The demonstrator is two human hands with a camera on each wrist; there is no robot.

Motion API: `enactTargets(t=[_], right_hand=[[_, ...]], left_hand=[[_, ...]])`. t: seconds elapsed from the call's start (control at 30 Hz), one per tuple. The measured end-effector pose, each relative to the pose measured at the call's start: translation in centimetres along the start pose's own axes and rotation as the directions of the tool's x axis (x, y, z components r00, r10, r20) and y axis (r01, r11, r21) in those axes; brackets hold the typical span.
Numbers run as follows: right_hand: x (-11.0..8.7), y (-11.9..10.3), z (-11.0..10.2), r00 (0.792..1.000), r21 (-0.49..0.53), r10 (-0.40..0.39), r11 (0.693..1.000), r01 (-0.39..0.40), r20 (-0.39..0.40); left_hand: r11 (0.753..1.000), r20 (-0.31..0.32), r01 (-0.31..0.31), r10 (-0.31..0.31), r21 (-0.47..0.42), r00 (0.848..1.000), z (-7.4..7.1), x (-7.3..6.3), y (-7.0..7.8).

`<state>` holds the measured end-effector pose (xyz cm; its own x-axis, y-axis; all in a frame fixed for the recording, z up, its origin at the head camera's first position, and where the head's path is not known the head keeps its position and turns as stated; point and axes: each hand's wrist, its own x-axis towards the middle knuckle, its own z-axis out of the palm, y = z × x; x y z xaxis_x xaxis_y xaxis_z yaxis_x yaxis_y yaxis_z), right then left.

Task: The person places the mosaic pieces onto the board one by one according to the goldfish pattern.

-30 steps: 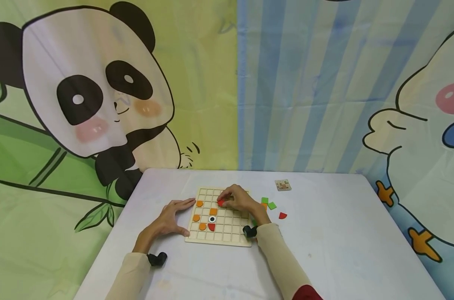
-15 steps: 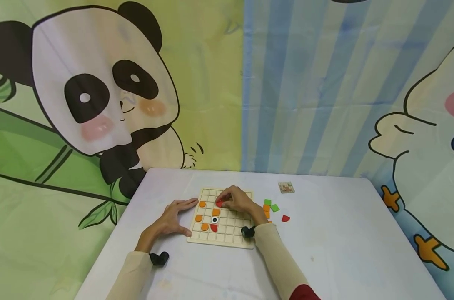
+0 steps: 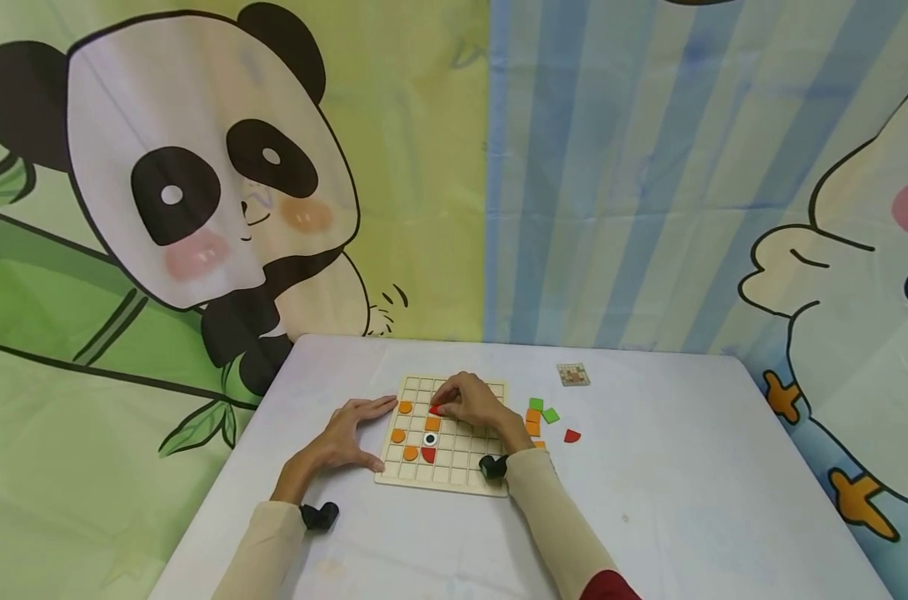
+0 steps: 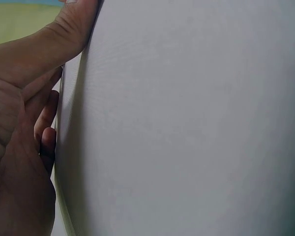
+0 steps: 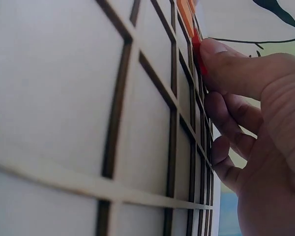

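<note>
A pale wooden grid board [image 3: 454,475] lies on the white table. My right hand [image 3: 478,402] is over its upper middle, thumb and fingertips pinching a small red tile [image 3: 435,410] down at the grid; the fingers hide part of it. In the right wrist view the red tile [image 5: 198,51] sits under the thumb, beside an orange piece [image 5: 186,17]. Along the board's left edge, my left hand [image 3: 340,435] spreads its thumb and straight fingers against the side. Orange discs [image 3: 397,436], an orange square [image 3: 432,424], a black-and-white eye tile [image 3: 430,439] and a red quarter-circle tile [image 3: 428,455] sit in cells.
Right of the board lie loose green squares [image 3: 550,415], orange squares [image 3: 533,428] and another red quarter-circle tile [image 3: 571,436]. A small patterned card [image 3: 573,374] rests near the table's back edge. Behind the table [image 3: 649,500] hangs a printed cloth [image 3: 416,167].
The right hand has shifted slightly left and lowered the red tile toward a cell. The left hand stays at the board's edge. The head view has turned a little to the left.
</note>
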<state>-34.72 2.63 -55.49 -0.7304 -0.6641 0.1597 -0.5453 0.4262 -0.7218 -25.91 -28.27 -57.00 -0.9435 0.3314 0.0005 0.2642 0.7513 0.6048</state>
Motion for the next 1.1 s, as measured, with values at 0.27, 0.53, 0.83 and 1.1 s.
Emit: enactTargets(t=[0.27,0.53,0.83,1.1], right_hand=[[-0.1,-0.1,0.2,1.0,-0.009,0.005,1.0,-0.005,-0.011],[-0.5,-0.5,0.5,1.0,-0.026,0.012,1.0,-0.012,-0.007],[-1.3,-1.2,-0.4,0.999,0.018,0.036,0.999,-0.035,-0.013],[-2.7,-1.1,-2.7,0.997,-0.01,0.041,0.999,-0.042,-0.069]], left_hand=[[0.999,-0.015,-0.038,0.038,-0.026,0.999,0.1,0.2,0.0],[0.998,-0.02,-0.057,0.057,-0.012,0.998,0.2,0.1,0.0],[1.0,0.004,0.008,-0.008,-0.015,1.0,0.2,0.1,0.1],[1.0,-0.007,0.008,-0.008,-0.013,1.0,0.3,0.1,-0.4]])
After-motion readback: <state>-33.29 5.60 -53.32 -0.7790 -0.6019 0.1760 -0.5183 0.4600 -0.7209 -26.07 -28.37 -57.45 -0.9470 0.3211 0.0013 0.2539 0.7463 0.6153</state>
